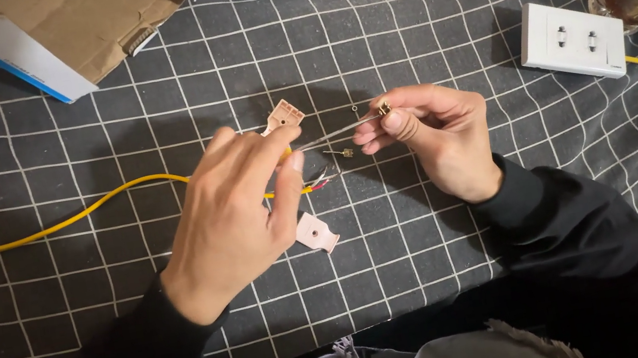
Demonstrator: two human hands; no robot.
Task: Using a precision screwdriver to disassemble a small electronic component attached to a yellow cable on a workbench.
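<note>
We pinch the thin wire (337, 132) w/ our left hand (241, 210) at 1 end & our right hand (438, 136) nips the small brass bit (383, 108) at the other, so it lies sideways between both.

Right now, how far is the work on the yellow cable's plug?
Done: the yellow cable is stripped, its thin wires bared, and the two pink plug shells lie open on the cloth. In hand: the left hand holds a wire, the right hand a small brass terminal. Left: a second brass piece lies loose; the shells are not closed.
</note>
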